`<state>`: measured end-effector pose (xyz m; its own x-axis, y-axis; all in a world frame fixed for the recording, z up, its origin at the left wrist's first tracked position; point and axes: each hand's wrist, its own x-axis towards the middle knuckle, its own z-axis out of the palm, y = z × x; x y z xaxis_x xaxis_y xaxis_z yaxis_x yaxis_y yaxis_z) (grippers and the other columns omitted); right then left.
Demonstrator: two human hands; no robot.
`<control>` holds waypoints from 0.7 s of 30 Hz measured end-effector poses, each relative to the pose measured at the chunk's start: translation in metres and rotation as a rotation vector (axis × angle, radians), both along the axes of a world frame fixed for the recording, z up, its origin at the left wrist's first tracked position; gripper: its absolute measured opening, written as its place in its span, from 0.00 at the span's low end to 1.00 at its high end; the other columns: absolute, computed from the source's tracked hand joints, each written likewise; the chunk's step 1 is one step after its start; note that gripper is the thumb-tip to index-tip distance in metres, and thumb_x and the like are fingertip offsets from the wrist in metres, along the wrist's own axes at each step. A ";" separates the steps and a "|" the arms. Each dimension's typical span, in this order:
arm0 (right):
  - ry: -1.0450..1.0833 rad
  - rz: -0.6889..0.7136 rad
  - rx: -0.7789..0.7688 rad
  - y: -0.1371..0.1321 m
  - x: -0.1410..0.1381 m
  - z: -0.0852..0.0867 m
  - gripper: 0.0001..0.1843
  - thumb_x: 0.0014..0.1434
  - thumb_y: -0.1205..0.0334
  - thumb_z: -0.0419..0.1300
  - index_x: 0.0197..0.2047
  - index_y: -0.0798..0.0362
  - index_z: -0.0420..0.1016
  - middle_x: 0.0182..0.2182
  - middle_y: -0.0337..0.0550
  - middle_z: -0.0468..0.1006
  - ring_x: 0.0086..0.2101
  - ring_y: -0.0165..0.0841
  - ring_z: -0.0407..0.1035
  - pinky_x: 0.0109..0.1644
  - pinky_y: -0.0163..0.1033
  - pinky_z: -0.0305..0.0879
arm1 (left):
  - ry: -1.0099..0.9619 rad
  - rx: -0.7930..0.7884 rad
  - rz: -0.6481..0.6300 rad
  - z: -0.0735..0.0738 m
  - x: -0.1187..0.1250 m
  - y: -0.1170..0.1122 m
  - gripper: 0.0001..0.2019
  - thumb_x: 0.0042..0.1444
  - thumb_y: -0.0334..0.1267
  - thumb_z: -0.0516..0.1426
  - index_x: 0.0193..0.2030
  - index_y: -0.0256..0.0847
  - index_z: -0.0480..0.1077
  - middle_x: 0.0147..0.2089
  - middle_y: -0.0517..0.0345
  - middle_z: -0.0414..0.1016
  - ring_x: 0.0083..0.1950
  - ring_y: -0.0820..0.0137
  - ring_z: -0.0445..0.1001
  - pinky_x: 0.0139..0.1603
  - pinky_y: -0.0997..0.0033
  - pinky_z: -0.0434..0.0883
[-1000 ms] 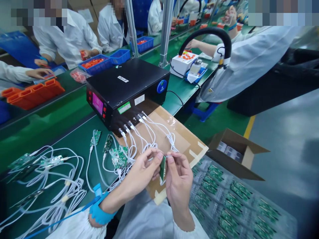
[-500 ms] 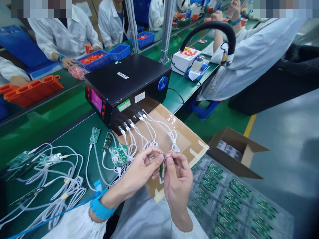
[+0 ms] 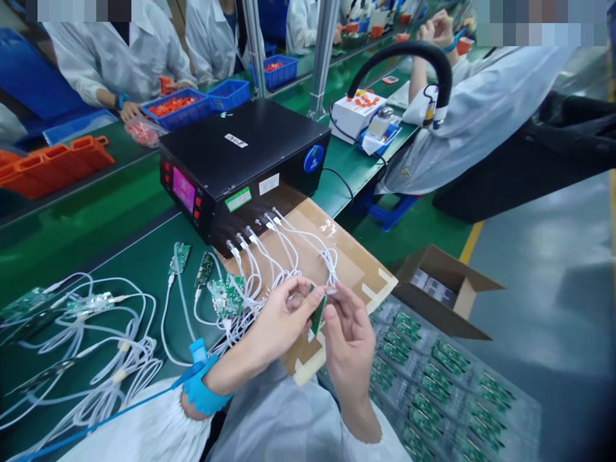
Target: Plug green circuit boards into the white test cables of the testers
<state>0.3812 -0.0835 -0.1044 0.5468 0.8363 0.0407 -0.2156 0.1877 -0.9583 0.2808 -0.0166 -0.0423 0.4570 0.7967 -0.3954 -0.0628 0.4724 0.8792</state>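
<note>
Between my two hands is a small green circuit board [image 3: 318,313], tilted on its edge. My left hand [image 3: 289,311] pinches its upper end between thumb and fingers. Close on the other side, my right hand [image 3: 353,333] has its fingers closed around a small white cable end [image 3: 331,290], partly hidden by the fingertips. Whether that end is joined to the board I cannot tell. Past my hands, white cables [image 3: 283,250] run from the black test box [image 3: 245,154], which has a lit pink screen. More circuit boards [image 3: 226,295] with cables plugged in lie left of my hands.
Trays of green boards [image 3: 433,385] sit at my lower right, near an open cardboard box [image 3: 452,295]. Tangled cables [image 3: 120,359] cover the left of the table. A black hose [image 3: 409,51] arches at the right. Co-workers in white coats sit opposite and to the right.
The board has turned between my hands, showing more of its green face. My right fingers have shifted slightly apart from the left ones, with a white cable end now showing. The view has moved slightly.
</note>
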 end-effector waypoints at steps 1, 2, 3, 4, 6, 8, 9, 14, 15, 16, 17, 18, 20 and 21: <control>-0.081 -0.037 0.016 -0.006 0.001 -0.004 0.19 0.69 0.61 0.64 0.61 0.48 0.72 0.50 0.48 0.81 0.50 0.36 0.78 0.55 0.44 0.76 | -0.011 -0.014 0.008 0.000 0.001 0.000 0.28 0.55 0.63 0.66 0.41 0.38 0.68 0.30 0.67 0.64 0.25 0.81 0.61 0.25 0.79 0.61; -0.174 -0.080 0.035 -0.013 0.001 -0.010 0.19 0.70 0.62 0.63 0.62 0.48 0.71 0.50 0.48 0.80 0.51 0.36 0.77 0.56 0.45 0.75 | -0.025 -0.027 0.023 0.001 0.001 0.001 0.28 0.55 0.63 0.66 0.42 0.37 0.68 0.30 0.67 0.63 0.25 0.82 0.59 0.25 0.79 0.61; -0.279 -0.106 0.055 -0.020 0.002 -0.016 0.19 0.70 0.64 0.62 0.62 0.48 0.70 0.49 0.47 0.80 0.50 0.36 0.76 0.56 0.46 0.74 | -0.041 -0.041 0.046 0.001 0.002 0.002 0.28 0.55 0.62 0.67 0.42 0.37 0.68 0.31 0.67 0.63 0.25 0.82 0.58 0.25 0.80 0.60; -0.396 -0.105 0.073 -0.026 0.003 -0.023 0.17 0.69 0.65 0.62 0.60 0.48 0.71 0.48 0.46 0.79 0.49 0.36 0.75 0.55 0.46 0.74 | -0.059 -0.057 0.072 0.001 0.002 0.003 0.27 0.55 0.61 0.67 0.42 0.37 0.69 0.31 0.67 0.63 0.24 0.83 0.57 0.24 0.80 0.59; -0.637 -0.012 0.105 -0.036 0.005 -0.035 0.14 0.68 0.67 0.64 0.55 0.49 0.73 0.43 0.45 0.78 0.46 0.36 0.74 0.52 0.45 0.73 | -0.093 -0.090 0.122 0.001 0.001 0.005 0.27 0.54 0.60 0.68 0.42 0.37 0.69 0.30 0.68 0.61 0.25 0.83 0.55 0.24 0.80 0.57; -0.817 0.070 0.139 -0.040 0.007 -0.042 0.10 0.67 0.71 0.63 0.50 0.50 0.74 0.40 0.45 0.77 0.44 0.37 0.71 0.49 0.45 0.72 | -0.114 -0.112 0.135 0.001 0.002 0.006 0.27 0.54 0.60 0.69 0.42 0.38 0.68 0.28 0.69 0.59 0.24 0.82 0.55 0.24 0.80 0.57; -0.870 0.075 0.153 -0.040 0.008 -0.043 0.09 0.67 0.73 0.62 0.47 0.51 0.74 0.39 0.44 0.77 0.43 0.36 0.70 0.48 0.45 0.71 | -0.116 -0.117 0.126 0.000 0.002 0.006 0.27 0.54 0.60 0.68 0.41 0.38 0.68 0.27 0.70 0.58 0.24 0.82 0.55 0.24 0.80 0.57; -0.920 -0.005 0.136 -0.036 0.005 -0.039 0.11 0.67 0.78 0.59 0.43 0.51 0.71 0.35 0.41 0.75 0.40 0.35 0.67 0.46 0.43 0.69 | -0.093 -0.139 0.056 -0.003 0.002 0.007 0.25 0.59 0.62 0.64 0.42 0.42 0.65 0.24 0.71 0.57 0.24 0.78 0.64 0.28 0.78 0.63; -0.920 -0.007 0.131 -0.035 0.004 -0.038 0.11 0.67 0.78 0.59 0.42 0.51 0.70 0.35 0.41 0.75 0.40 0.35 0.67 0.46 0.43 0.68 | -0.089 -0.148 0.044 -0.004 0.001 0.008 0.24 0.60 0.62 0.63 0.43 0.43 0.65 0.24 0.71 0.57 0.25 0.77 0.65 0.29 0.78 0.64; -0.920 -0.009 0.126 -0.034 0.003 -0.037 0.11 0.67 0.78 0.59 0.42 0.51 0.70 0.34 0.41 0.75 0.40 0.34 0.67 0.46 0.43 0.68 | -0.092 -0.152 0.043 -0.004 0.001 0.009 0.24 0.61 0.62 0.62 0.43 0.43 0.65 0.24 0.71 0.57 0.25 0.77 0.66 0.30 0.77 0.65; -0.920 -0.012 0.122 -0.034 0.002 -0.037 0.11 0.67 0.78 0.59 0.42 0.51 0.70 0.35 0.41 0.75 0.40 0.34 0.67 0.46 0.43 0.68 | -0.102 -0.153 0.046 -0.004 -0.001 0.010 0.23 0.61 0.62 0.62 0.42 0.43 0.65 0.24 0.71 0.58 0.25 0.77 0.67 0.31 0.77 0.66; -0.922 -0.017 0.119 -0.033 0.001 -0.037 0.11 0.67 0.78 0.59 0.42 0.51 0.70 0.35 0.41 0.75 0.40 0.34 0.67 0.46 0.43 0.67 | -0.118 -0.153 0.056 -0.005 -0.002 0.011 0.23 0.62 0.61 0.62 0.42 0.43 0.64 0.25 0.70 0.58 0.25 0.76 0.68 0.32 0.76 0.67; -0.929 -0.023 0.115 -0.031 0.001 -0.037 0.10 0.67 0.77 0.60 0.42 0.51 0.70 0.34 0.41 0.75 0.40 0.34 0.67 0.46 0.43 0.67 | -0.139 -0.149 0.074 -0.004 -0.004 0.012 0.22 0.62 0.60 0.62 0.40 0.42 0.64 0.25 0.70 0.58 0.26 0.76 0.68 0.34 0.75 0.70; -0.933 -0.022 0.117 -0.030 0.001 -0.037 0.10 0.67 0.77 0.60 0.42 0.51 0.71 0.34 0.41 0.75 0.40 0.35 0.68 0.46 0.43 0.68 | -0.130 -0.151 0.073 -0.003 -0.004 0.013 0.22 0.63 0.60 0.61 0.41 0.42 0.65 0.25 0.70 0.59 0.26 0.76 0.68 0.34 0.75 0.70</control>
